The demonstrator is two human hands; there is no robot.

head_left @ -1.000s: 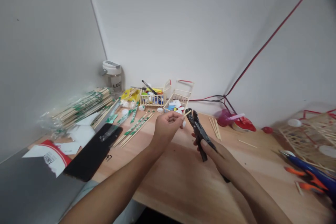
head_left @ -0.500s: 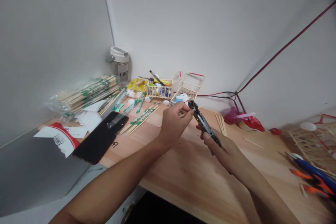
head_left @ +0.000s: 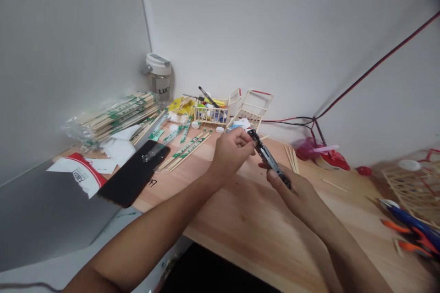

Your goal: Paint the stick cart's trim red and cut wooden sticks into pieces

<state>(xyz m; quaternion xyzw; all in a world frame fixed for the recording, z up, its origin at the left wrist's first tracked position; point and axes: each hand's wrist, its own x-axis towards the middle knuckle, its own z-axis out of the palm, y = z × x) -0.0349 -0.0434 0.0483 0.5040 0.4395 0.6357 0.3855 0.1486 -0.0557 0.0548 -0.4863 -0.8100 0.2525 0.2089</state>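
One pair of orange handles (head_left: 415, 249) lay near right on the wooden table (head_left: 240, 224). One right hand (head_left: 288, 185), fingers wrapped, gripped black pliers (head_left: 268, 159). One phone (head_left: 132, 178) lay near left. One left hand (head_left: 231, 152), thumb and fingertips pressed together, pinched a thin stick (head_left: 264, 137) (mostly hidden) at the pliers' head, its tip showing just beyond. Farther left lay green-printed chopsticks (head_left: 187, 152); far centre stood one filled stick-built cart (head_left: 211, 118); far left, one lidded bottle (head_left: 161, 82).
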